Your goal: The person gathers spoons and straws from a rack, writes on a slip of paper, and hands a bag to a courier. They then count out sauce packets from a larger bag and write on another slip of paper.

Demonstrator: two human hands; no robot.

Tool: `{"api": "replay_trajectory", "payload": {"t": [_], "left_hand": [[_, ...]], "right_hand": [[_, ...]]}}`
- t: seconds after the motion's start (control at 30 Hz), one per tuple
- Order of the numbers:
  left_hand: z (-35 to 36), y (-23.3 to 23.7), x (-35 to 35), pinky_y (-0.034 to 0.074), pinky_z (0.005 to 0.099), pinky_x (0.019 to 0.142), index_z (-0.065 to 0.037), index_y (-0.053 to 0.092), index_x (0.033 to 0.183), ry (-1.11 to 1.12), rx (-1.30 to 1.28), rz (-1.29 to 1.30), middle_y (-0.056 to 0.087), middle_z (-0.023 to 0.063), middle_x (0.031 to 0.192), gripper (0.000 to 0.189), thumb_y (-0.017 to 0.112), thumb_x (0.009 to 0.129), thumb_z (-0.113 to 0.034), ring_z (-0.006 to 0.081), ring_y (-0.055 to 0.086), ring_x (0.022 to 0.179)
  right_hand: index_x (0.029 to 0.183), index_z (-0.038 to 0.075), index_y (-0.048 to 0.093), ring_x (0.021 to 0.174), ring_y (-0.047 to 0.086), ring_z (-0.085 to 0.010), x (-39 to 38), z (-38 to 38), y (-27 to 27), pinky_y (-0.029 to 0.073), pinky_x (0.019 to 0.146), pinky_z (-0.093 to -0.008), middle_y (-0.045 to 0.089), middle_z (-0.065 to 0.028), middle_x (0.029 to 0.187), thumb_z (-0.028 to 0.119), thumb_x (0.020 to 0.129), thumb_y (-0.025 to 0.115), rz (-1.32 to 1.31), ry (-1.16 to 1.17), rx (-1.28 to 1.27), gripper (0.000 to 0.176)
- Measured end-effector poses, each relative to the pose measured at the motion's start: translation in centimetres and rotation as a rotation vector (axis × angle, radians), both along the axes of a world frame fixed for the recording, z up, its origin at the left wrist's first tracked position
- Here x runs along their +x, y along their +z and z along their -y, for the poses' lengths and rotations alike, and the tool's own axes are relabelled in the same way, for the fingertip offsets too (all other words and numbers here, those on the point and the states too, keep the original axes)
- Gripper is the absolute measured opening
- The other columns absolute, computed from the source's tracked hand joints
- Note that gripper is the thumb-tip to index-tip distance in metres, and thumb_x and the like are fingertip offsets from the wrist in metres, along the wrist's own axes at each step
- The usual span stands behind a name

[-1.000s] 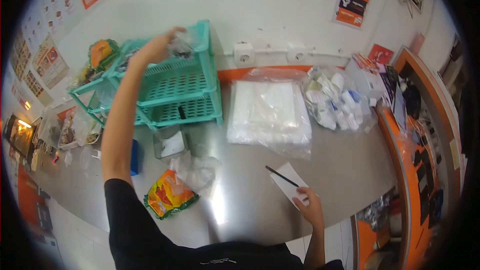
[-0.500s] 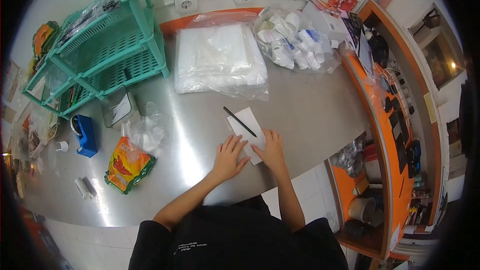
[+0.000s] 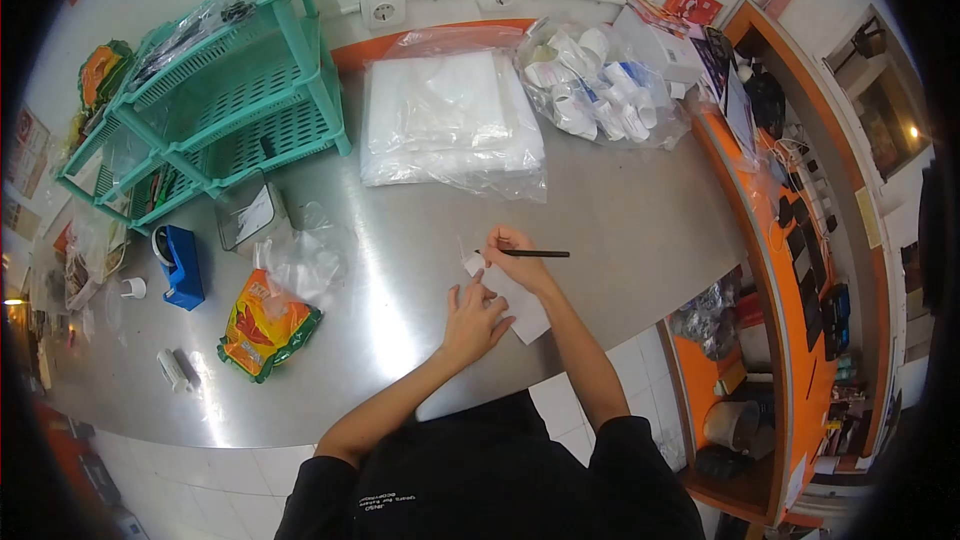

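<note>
A small white paper slip [image 3: 520, 306] lies on the steel counter [image 3: 620, 230] in front of me. My left hand [image 3: 472, 318] rests flat on the slip's left part and pins it down. My right hand [image 3: 515, 252] is shut on a thin black pen [image 3: 535, 254], whose shaft sticks out to the right; the tip is at the slip's upper left end. A person's black sleeves fill the bottom of the view.
A teal plastic shelf rack [image 3: 230, 90] stands at the back left. A stack of clear bags [image 3: 450, 125] and a bag of white rolls [image 3: 600, 90] lie behind. An orange snack packet [image 3: 265, 325], crumpled plastic [image 3: 300, 260] and a blue tape dispenser [image 3: 180, 265] sit left.
One second ago my left hand was up at the teal rack; it came down onto the slip. My right hand then picked up the pen that lay on the slip.
</note>
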State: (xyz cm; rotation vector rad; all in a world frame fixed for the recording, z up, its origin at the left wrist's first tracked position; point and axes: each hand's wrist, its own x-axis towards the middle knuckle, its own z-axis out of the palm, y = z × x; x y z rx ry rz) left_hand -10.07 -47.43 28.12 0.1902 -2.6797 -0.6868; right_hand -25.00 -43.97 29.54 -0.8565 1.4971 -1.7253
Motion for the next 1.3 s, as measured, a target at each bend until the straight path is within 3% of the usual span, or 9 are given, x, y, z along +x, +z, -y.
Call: {"api": "replay_trajectory", "payload": {"t": [0.1,0.2,0.3,0.4,0.6,1.03,1.17,1.23,1.3], "left_hand": [[0.5,-0.4,-0.7,0.025,0.0508,0.086,-0.012,0.055,0.084,-0.016,0.077,-0.060,0.043,0.0111,0.109,0.026,0.064,0.069,-0.030,0.0351,0.031,0.115],[0.4,0.6,-0.7,0.024,0.0505,0.087,-0.013,0.053,0.084,0.041,0.060,-0.037,0.041,0.0118,0.113,0.029,0.065,0.067,-0.034,0.0366,0.029,0.116],[0.5,1.0,-0.8,0.023,0.0493,0.088,-0.014,0.052,0.084,0.062,0.001,0.011,0.040,0.0115,0.115,0.032,0.064,0.066,-0.037,0.0357,0.026,0.118],[0.4,0.9,-0.9,0.023,0.0488,0.088,-0.014,0.052,0.085,0.061,0.008,0.038,0.040,0.0114,0.116,0.033,0.064,0.066,-0.038,0.0357,0.024,0.119],[0.4,1.0,-1.0,0.023,0.0491,0.087,-0.014,0.053,0.085,0.055,0.023,0.053,0.040,0.0120,0.116,0.032,0.064,0.066,-0.038,0.0363,0.023,0.119],[0.4,0.9,-0.7,0.025,0.0499,0.084,-0.015,0.053,0.086,0.064,0.018,0.084,0.039,0.0115,0.117,0.034,0.062,0.067,-0.041,0.0360,0.023,0.119],[0.5,0.5,-0.6,0.025,0.0530,0.082,-0.015,0.052,0.087,0.072,0.055,0.049,0.037,0.0109,0.119,0.035,0.062,0.068,-0.042,0.0364,0.022,0.120],[0.4,-0.2,-0.6,0.025,0.0556,0.082,-0.015,0.051,0.090,0.057,0.078,0.039,0.037,0.0110,0.120,0.035,0.062,0.068,-0.041,0.0362,0.022,0.121],[0.5,-0.3,-0.3,0.025,0.0579,0.081,-0.015,0.049,0.092,0.067,0.099,0.050,0.037,0.0113,0.120,0.036,0.062,0.069,-0.040,0.0355,0.021,0.122]], "right_hand": [[0.071,0.003,0.051,0.050,0.043,-0.0061,-0.5,1.0,-0.6,0.036,0.048,-0.0216,0.048,-0.0002,0.053,0.008,0.076,0.056,0.019,-0.074,0.111,0.009],[0.065,0.002,0.051,0.050,0.041,-0.0039,-1.1,1.6,-1.5,0.033,0.045,-0.0202,0.048,0.0009,0.055,0.008,0.076,0.057,-0.246,-0.016,0.141,0.013],[0.055,0.002,0.047,0.046,0.035,-0.0040,-1.2,1.5,-1.6,0.029,0.041,-0.0234,0.044,0.0003,0.048,0.012,0.073,0.060,-0.489,-0.112,0.266,0.024],[0.052,0.001,0.043,0.043,0.030,-0.0059,-1.0,1.7,-1.9,0.026,0.039,-0.0262,0.039,-0.0014,0.043,0.013,0.071,0.062,-0.551,-0.152,0.219,0.029],[0.055,0.002,0.043,0.042,0.032,-0.0115,-0.8,1.6,-1.5,0.028,0.040,-0.0293,0.039,-0.0066,0.045,0.015,0.072,0.057,-0.574,-0.116,0.235,0.026],[0.054,0.001,0.042,0.042,0.031,-0.0106,-1.0,1.7,-2.3,0.028,0.040,-0.0287,0.037,-0.0068,0.044,0.013,0.072,0.058,-0.589,-0.205,0.214,0.027],[0.054,0.002,0.047,0.043,0.036,-0.0077,-1.6,1.6,-2.9,0.029,0.040,-0.0275,0.041,-0.0014,0.045,0.014,0.076,0.057,-0.416,-0.386,0.060,0.028],[0.054,0.003,0.050,0.047,0.040,-0.0056,-2.2,1.4,-3.2,0.030,0.042,-0.0265,0.043,0.0008,0.047,0.016,0.079,0.055,-0.062,-0.398,0.059,0.029],[0.053,0.002,0.047,0.044,0.041,-0.0107,-2.0,0.7,0.8,0.033,0.042,-0.0284,0.044,-0.0027,0.045,0.021,0.079,0.054,-0.261,-0.228,0.429,0.033]]}}
